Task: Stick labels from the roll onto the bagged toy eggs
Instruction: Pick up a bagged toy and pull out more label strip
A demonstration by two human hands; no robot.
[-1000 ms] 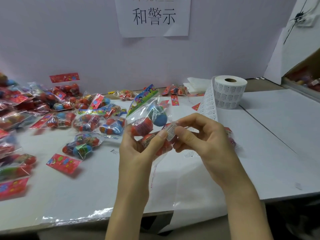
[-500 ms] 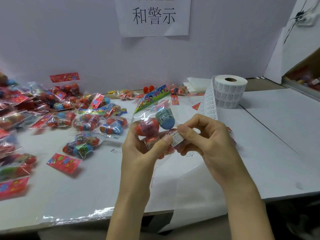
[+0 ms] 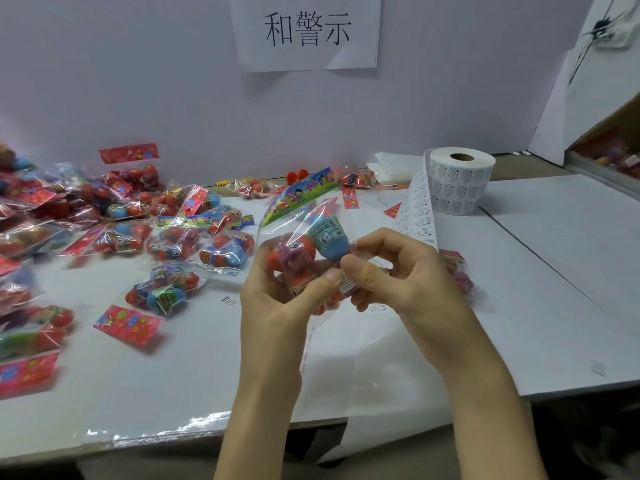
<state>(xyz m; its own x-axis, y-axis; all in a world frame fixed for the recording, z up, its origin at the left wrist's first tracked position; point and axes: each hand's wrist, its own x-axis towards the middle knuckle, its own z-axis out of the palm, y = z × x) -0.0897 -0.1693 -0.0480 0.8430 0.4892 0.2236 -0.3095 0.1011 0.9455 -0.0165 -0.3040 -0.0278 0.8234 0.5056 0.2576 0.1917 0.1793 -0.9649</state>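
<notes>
My left hand holds up a clear bag of toy eggs with a red egg, a blue egg and a green header card. My right hand pinches a small white label against the bag's lower right, thumb on top, meeting my left thumb. The label roll stands at the back right, and its strip of labels trails down toward my right hand. Another bag lies partly hidden behind my right hand.
Several bagged eggs and loose red header cards cover the left half of the white table. A paper sign hangs on the back wall. A cardboard box sits at the far right.
The bag has risen and turned more upright in my left hand. My right thumb and forefinger have brought the label down onto the bag, where it now lies mostly under my thumb.
</notes>
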